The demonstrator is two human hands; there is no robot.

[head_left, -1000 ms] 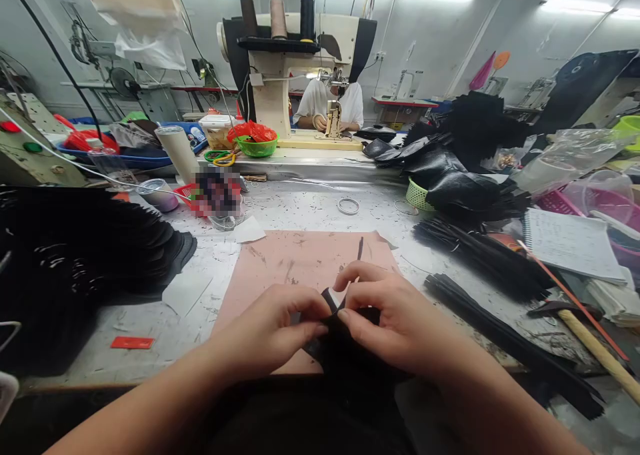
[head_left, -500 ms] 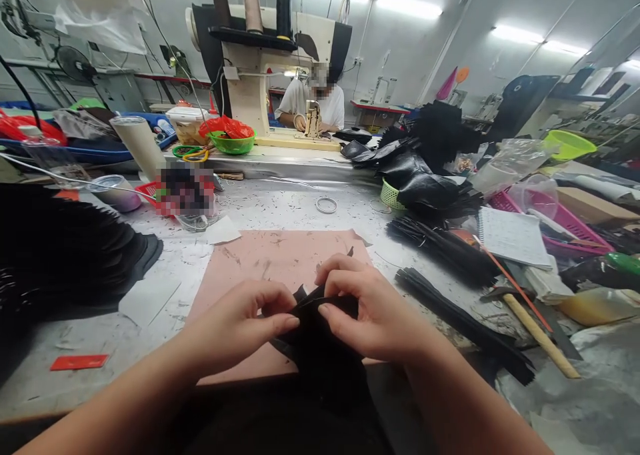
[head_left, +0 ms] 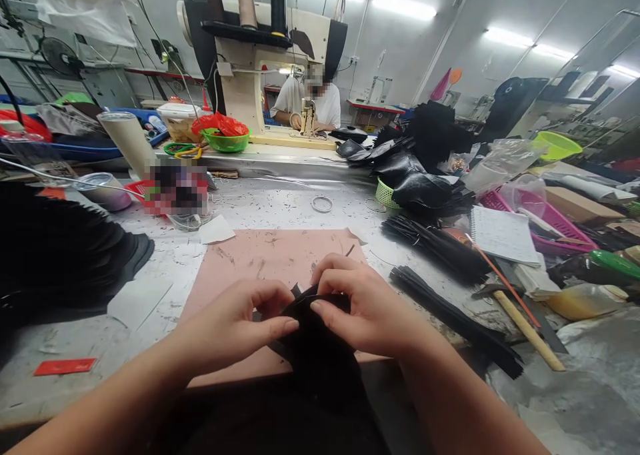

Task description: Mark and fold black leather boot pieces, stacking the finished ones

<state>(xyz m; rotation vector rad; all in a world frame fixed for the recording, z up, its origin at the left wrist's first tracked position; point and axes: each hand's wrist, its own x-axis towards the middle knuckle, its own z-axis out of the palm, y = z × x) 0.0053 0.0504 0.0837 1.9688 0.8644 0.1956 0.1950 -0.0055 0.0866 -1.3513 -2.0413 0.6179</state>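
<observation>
Your left hand point(head_left: 235, 321) and right hand point(head_left: 367, 308) pinch the edge of a black cloth point(head_left: 325, 358) between their fingers point(head_left: 284, 326), near a pink sheet point(head_left: 250, 255) on the counter point(head_left: 280, 205).

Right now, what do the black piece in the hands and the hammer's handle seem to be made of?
Black piece: perhaps leather or imitation leather, mostly dull, since it bends and hangs softly; fabric is possible. Hammer handle: probably bare wood, matt, judging by its pale tan colour.

Wooden-handled hammer point(head_left: 530, 331), spiral notebook point(head_left: 505, 236), three thread spools point(head_left: 247, 5) (middle one pinkish), green bowl point(head_left: 229, 143)
</observation>
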